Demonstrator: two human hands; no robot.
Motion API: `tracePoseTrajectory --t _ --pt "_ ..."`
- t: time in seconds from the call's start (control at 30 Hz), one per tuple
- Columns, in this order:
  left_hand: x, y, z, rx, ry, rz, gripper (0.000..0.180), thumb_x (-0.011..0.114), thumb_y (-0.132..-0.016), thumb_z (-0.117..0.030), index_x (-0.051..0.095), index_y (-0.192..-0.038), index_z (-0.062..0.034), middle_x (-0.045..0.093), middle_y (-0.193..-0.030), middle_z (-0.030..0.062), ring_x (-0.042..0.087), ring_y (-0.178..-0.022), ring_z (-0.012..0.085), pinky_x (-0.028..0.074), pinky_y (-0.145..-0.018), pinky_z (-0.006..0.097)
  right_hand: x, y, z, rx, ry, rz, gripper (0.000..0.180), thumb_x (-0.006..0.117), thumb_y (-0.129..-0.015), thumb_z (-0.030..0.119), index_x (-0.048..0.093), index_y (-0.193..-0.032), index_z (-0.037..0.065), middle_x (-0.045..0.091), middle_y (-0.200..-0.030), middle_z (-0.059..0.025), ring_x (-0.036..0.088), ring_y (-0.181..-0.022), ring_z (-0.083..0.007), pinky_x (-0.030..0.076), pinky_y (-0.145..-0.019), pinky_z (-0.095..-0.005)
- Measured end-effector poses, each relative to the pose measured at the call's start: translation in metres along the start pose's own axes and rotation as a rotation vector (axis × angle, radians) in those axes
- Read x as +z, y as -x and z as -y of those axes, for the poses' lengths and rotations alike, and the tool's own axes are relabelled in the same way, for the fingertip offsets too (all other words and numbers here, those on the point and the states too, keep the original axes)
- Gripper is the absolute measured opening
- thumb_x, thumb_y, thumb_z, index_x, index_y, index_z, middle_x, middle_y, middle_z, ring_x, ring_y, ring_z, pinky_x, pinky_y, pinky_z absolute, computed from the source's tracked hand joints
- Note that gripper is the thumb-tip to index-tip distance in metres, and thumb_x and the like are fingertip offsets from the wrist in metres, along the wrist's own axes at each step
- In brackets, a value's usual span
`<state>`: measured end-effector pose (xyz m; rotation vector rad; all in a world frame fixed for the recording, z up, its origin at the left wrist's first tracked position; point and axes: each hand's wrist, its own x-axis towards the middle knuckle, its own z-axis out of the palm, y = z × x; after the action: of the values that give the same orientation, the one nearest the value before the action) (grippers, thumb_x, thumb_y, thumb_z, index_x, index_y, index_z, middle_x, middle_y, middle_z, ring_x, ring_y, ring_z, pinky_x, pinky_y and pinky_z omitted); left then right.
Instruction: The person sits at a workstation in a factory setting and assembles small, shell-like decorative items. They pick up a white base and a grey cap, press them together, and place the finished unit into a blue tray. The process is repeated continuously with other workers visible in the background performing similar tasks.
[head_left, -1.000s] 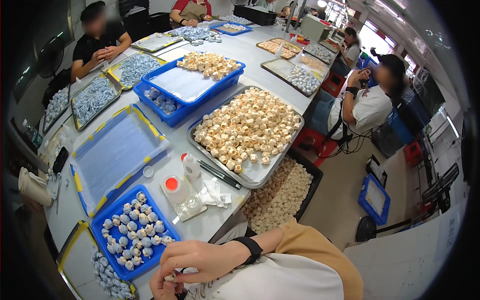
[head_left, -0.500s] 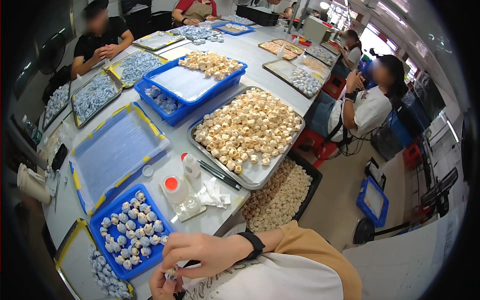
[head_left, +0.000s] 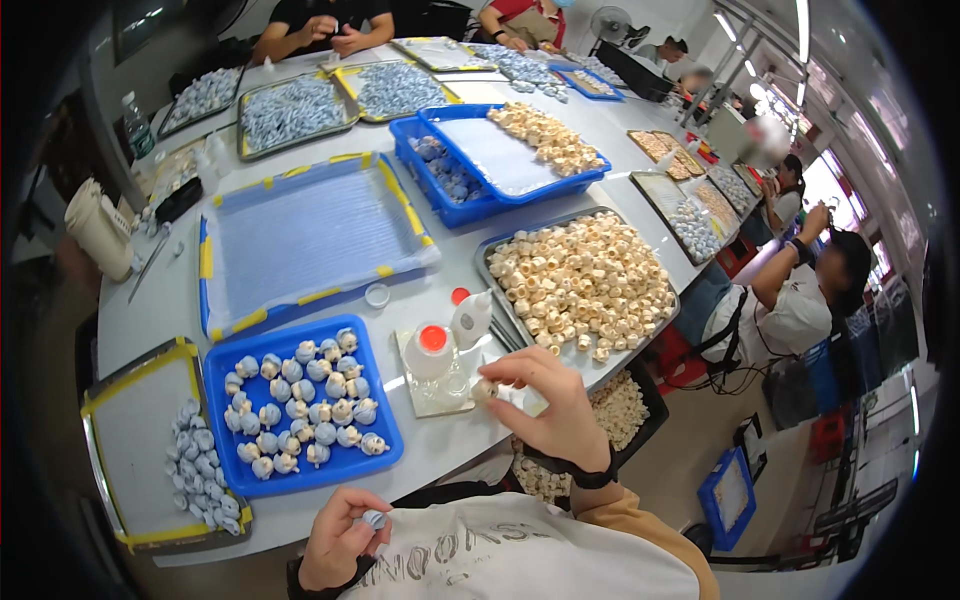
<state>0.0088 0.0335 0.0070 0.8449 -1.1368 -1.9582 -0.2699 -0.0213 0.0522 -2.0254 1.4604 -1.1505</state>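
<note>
My left hand (head_left: 338,545), low in front of my shirt, pinches a small light-blue moulded piece (head_left: 374,519) between thumb and fingers. Farther right, my right hand (head_left: 553,408) holds a small cream piece (head_left: 484,390) at its fingertips, just beside a clear block (head_left: 440,398). On that block stands a small jar with a red top (head_left: 432,345). Left of it, a blue tray (head_left: 299,485) holds several joined blue-and-cream pieces (head_left: 318,411). Loose light-blue pieces (head_left: 195,460) lie heaped in a yellow-taped tray (head_left: 125,440) at the far left.
A metal tray (head_left: 640,345) heaped with cream cup-like pieces (head_left: 580,280) lies to the right, beside a white squeeze bottle (head_left: 472,318). Beyond are a lined blue tray (head_left: 310,240) and stacked blue trays (head_left: 480,195). Co-workers sit around the table; a bin (head_left: 655,405) stands below its edge.
My hands were together around a small piece; now they are apart, the right one moved right and forward to the clear block. The whole view has also turned.
</note>
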Motion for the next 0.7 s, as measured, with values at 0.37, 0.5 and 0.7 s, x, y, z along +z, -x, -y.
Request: tracePoseTrajectory --t 0.37,0.5,0.7 --pt "-0.007 0.005 0.001 0.023 -0.141 0.039 0.026 0.051 -0.089 -0.020 0.055 -0.105 0.0007 0.059 -0.085 0.0067 0.054 -0.069 0.0098 0.039 -0.058 0.022 0.011 -0.012 -0.008 -0.046 0.167 0.011 0.021 0.067 -0.072 0.002 0.064 -0.093 0.003 0.061 -0.085 -0.0109 0.058 -0.080 -0.0270 0.046 -0.068 -0.0342" --pt "-0.005 0.003 -0.005 0.021 -0.203 0.039 0.026 0.054 -0.086 -0.018 0.057 -0.105 -0.0003 0.058 -0.085 0.0070 0.049 -0.069 0.0106 0.040 -0.063 0.024 0.013 -0.015 -0.007 -0.114 0.225 0.107 0.019 0.066 -0.072 0.002 0.064 -0.090 0.003 0.061 -0.083 -0.0092 0.056 -0.078 -0.0255 0.045 -0.066 -0.0335" --pt "-0.003 -0.001 -0.005 0.066 -0.184 0.051 0.030 0.058 -0.084 -0.012 0.055 -0.111 0.0006 0.059 -0.087 0.0060 0.049 -0.071 0.0095 0.042 -0.068 0.024 0.023 -0.015 -0.016 -0.141 0.331 0.181 0.018 0.066 -0.070 0.003 0.064 -0.087 0.003 0.059 -0.081 -0.0083 0.055 -0.078 -0.0254 0.045 -0.066 -0.0342"
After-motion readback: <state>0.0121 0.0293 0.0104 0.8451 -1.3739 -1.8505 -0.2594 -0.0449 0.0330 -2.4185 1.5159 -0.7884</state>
